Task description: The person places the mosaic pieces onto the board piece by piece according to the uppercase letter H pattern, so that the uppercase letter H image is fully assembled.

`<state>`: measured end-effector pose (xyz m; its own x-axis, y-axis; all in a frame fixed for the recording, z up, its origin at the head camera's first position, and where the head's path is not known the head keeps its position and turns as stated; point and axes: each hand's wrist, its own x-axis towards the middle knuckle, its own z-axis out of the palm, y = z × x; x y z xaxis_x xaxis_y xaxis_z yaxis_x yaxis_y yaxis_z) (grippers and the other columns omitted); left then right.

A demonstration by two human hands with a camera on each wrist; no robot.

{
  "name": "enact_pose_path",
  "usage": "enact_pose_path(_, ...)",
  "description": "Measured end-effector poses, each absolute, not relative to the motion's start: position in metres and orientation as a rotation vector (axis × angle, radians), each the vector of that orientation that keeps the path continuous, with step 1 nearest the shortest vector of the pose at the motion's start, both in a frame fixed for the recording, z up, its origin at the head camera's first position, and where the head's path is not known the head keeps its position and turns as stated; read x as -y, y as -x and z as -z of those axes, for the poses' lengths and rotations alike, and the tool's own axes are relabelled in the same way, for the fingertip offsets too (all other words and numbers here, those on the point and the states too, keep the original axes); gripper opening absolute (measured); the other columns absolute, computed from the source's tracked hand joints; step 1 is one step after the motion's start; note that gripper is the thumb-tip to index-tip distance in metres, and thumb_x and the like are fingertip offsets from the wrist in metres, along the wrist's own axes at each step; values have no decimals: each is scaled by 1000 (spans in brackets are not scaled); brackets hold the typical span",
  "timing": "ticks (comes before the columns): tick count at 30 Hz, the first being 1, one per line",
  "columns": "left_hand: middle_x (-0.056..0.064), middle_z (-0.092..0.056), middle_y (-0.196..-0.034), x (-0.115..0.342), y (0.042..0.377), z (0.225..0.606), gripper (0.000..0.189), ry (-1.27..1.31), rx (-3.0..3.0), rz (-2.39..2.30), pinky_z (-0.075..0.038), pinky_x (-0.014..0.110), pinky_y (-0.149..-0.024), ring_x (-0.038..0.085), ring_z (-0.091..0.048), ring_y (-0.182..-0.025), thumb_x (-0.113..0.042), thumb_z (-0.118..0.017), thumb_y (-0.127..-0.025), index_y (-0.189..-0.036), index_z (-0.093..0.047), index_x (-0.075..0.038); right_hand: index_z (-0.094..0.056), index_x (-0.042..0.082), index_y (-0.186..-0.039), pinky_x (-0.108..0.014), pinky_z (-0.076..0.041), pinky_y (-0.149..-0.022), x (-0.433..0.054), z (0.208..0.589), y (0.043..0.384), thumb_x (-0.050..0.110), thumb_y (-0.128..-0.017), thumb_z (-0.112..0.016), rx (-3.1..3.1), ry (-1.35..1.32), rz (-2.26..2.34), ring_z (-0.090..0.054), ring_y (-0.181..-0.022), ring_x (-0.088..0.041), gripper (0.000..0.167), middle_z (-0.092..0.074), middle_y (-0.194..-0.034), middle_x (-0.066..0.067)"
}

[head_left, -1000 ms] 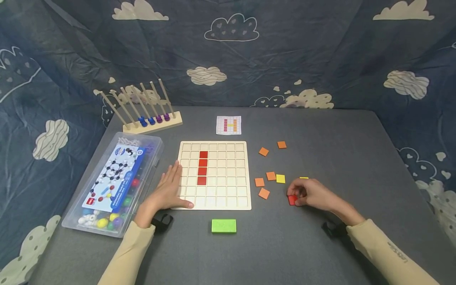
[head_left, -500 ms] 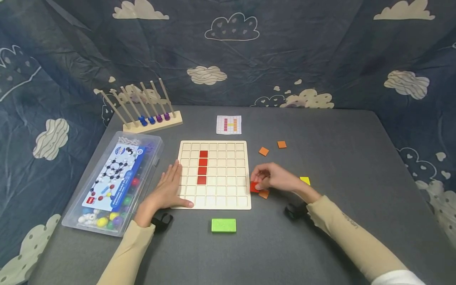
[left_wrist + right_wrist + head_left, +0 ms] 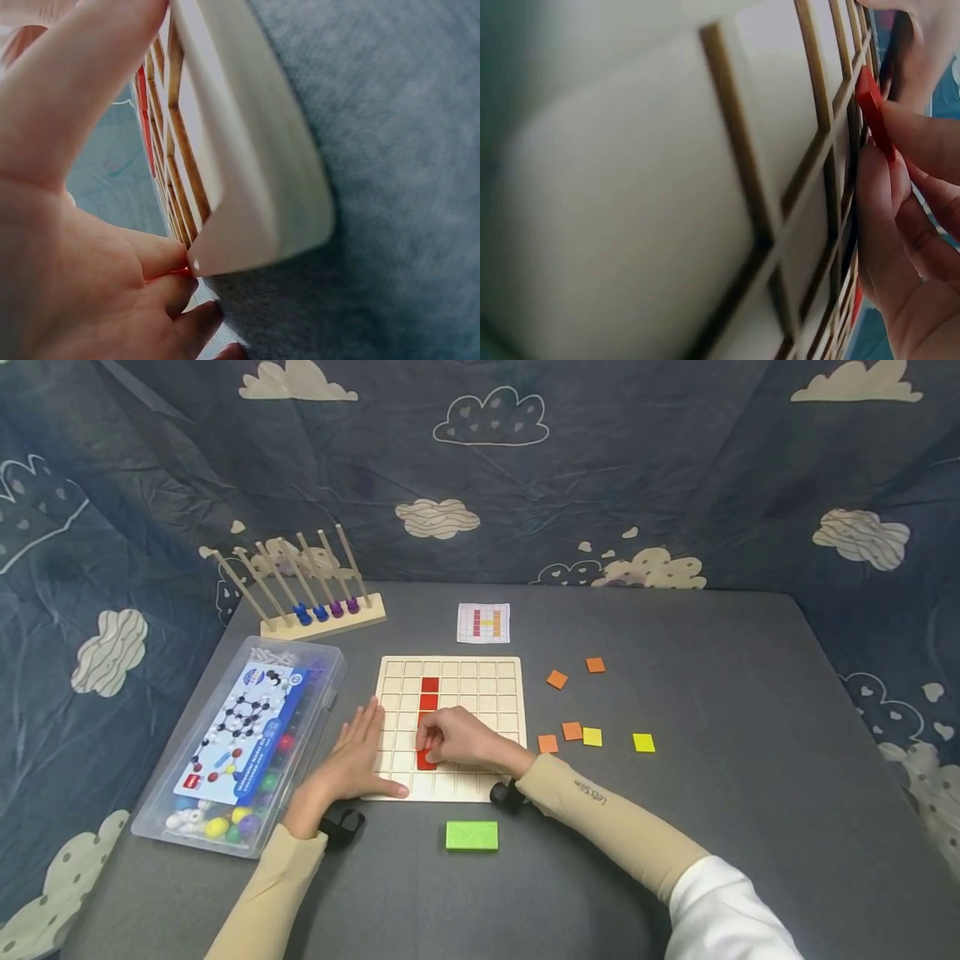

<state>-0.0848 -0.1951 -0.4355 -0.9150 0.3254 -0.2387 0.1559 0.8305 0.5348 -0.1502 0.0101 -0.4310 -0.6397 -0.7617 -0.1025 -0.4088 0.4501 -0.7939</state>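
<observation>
Clear plastic case [image 3: 313, 702] holds coloured balls [image 3: 217, 827]. Peg rack [image 3: 333, 624] just behind it; green block [image 3: 472, 836] off to its right.

Right sleeve [image 3: 622, 827] reads "Let's Slim". Label [image 3: 238, 722] on plastic box [image 3: 297, 722] reads "Molecular Model Kit"; its smaller print too tiny to read.

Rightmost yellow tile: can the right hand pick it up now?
Probably not yet: the right hand pinches a red tile at the board, so its grip is taken. Nothing covers the rightmost yellow tile, so it looks otherwise free.
</observation>
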Motion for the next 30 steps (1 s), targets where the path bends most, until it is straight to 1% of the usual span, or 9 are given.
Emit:
enact_pose_path(6, 31, 8, -154, 196, 85, 436, 126, -374, -2699, -746, -2, 60, -110, 49, 5, -139, -40, -85, -69, -145, -2, 17, -65, 10, -74, -21, -40, -57, -1, 429, 145, -7, -73, -72, -2399, 1172, 885, -49, -60, -7, 18, -55, -63, 6)
enact_pose_path(8, 30, 8, -154, 196, 85, 436, 126, -374, -2701, -743, -2, 60, -110, 48, 5, -139, -40, -85, -69, -145, -3, 17, -65, 10, -74, -20, -40, -57, -1, 428, 144, -7, -74, -71, -2397, 1194, 880, -49, -60, -6, 18, -54, -64, 6)
enact_pose_path(11, 30, 8, -154, 196, 85, 437, 126, -372, -2699, -738, -1, 60, -110, 48, 5, -139, -41, -85, -68, -145, -2, 16, -66, 8, -77, -19, -43, -57, -7, 427, 147, -8, -75, -70, -2320, 1124, 985, -52, -61, -6, 16, -58, -66, 5)
enact_pose_path(14, 30, 8, -154, 195, 86, 437, 127, -368, -2693, -742, -1, 59, -111, 48, 5, -139, -41, -85, -68, -145, -2, 16, -68, 4, -83, -20, -48, -60, -23, 426, 154, -7, -76, -69, -2195, 981, 1147, -57, -65, -8, 13, -64, -71, -1)
enact_pose_path(18, 29, 9, -154, 194, 86, 438, 128, -362, -2692, -730, -1, 58, -111, 48, 5, -139, -42, -85, -68, -145, -2, 16, -68, -2, -92, -26, -49, -67, -61, 423, 167, -3, -80, -69, -2089, 830, 1291, -60, -73, -15, 12, -66, -81, -7)
enact_pose_path(22, 29, 8, -154, 194, 85, 438, 128, -365, -2692, -730, -1, 59, -111, 48, 5, -139, -42, -85, -67, -145, -2, 16, -66, -5, -99, -30, -51, -70, -112, 424, 179, 0, -84, -69, -2077, 697, 1359, -61, -75, -21, 16, -66, -87, -12)
enact_pose_path(25, 30, 8, -154, 194, 85, 437, 128, -366, -2692, -736, -1, 59, -110, 48, 5, -139, -42, -86, -67, -145, -3, 16, -63, -8, -103, -30, -53, -71, -152, 426, 185, 0, -86, -66, -2081, 575, 1394, -62, -79, -22, 19, -65, -91, -16)
enact_pose_path(27, 30, 8, -154, 194, 85, 436, 128, -366, -2693, -732, -2, 59, -110, 48, 5, -139, -42, -86, -66, -145, -3, 16, -62, -9, -106, -30, -54, -74, -177, 427, 187, -1, -87, -64, -2093, 493, 1402, -63, -83, -22, 21, -65, -95, -18)
enact_pose_path(30, 30, 8, -154, 194, 85, 436, 128, -366, -2694, -726, -2, 59, -110, 48, 5, -139, -42, -86, -66, -145, -3, 16, -60, -11, -109, -30, -54, -76, -210, 428, 188, -1, -88, -63, -2130, 413, 1402, -64, -85, -20, 24, -64, -97, -21)
